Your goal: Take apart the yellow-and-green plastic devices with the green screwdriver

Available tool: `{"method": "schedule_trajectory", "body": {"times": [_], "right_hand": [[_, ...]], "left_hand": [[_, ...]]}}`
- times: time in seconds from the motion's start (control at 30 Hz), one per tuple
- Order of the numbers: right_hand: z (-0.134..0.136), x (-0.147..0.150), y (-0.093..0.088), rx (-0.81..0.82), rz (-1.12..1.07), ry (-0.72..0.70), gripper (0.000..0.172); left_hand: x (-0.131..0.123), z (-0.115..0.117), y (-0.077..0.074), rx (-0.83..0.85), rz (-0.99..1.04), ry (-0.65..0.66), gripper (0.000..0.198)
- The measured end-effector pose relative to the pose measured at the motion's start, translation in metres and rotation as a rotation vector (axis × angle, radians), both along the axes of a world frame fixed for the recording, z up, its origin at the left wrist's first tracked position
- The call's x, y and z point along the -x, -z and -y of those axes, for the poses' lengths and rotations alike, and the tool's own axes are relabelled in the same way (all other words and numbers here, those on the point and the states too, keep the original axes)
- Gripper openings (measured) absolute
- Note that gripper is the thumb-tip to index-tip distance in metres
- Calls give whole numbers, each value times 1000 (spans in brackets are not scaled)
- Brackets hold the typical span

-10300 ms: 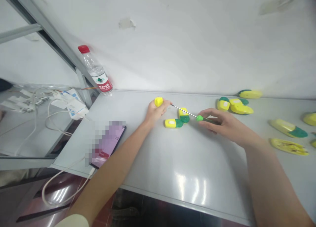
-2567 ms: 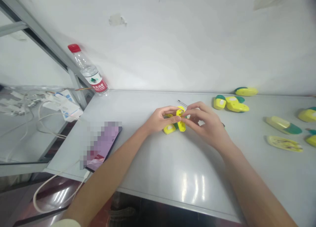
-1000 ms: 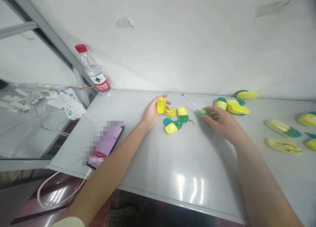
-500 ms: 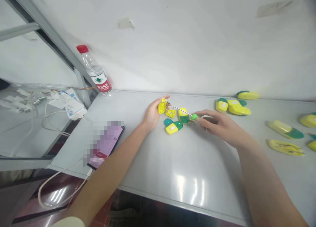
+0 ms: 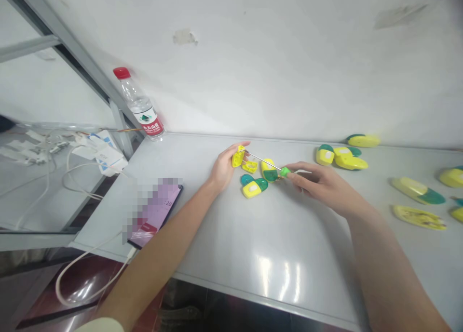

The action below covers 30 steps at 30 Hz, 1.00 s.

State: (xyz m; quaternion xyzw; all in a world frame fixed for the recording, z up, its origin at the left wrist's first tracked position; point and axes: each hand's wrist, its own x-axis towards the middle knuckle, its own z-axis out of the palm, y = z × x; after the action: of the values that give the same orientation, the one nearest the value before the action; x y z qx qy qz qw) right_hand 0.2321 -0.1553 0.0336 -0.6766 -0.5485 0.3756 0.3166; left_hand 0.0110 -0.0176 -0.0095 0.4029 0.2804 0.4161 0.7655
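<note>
Two hands grip: left hand (image 5: 223,165) the shell (image 5: 238,156), right hand (image 5: 318,183) the screwdriver (image 5: 275,167), its tip touching that shell.

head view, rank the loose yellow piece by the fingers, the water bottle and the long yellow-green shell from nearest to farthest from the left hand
1. loose yellow piece, just right of the left hand
2. water bottle, back left corner
3. long yellow-green shell, far right
</note>
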Motion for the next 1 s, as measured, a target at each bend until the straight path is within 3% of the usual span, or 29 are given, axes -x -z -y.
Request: {"method": "schedule_trajectory", "body": {"times": [0.57, 0.73, 1.0], "right_hand": [[-1, 3, 3, 89, -98, -3, 66], [-1, 5, -1, 74, -120, -59, 58], [-1, 8, -5, 91, -119, -100, 60]], "left_hand": [[1, 0, 4, -49, 39, -6, 31], [1, 0, 4, -50, 51, -16, 29], [2, 1, 3, -54, 53, -8, 30]]}}
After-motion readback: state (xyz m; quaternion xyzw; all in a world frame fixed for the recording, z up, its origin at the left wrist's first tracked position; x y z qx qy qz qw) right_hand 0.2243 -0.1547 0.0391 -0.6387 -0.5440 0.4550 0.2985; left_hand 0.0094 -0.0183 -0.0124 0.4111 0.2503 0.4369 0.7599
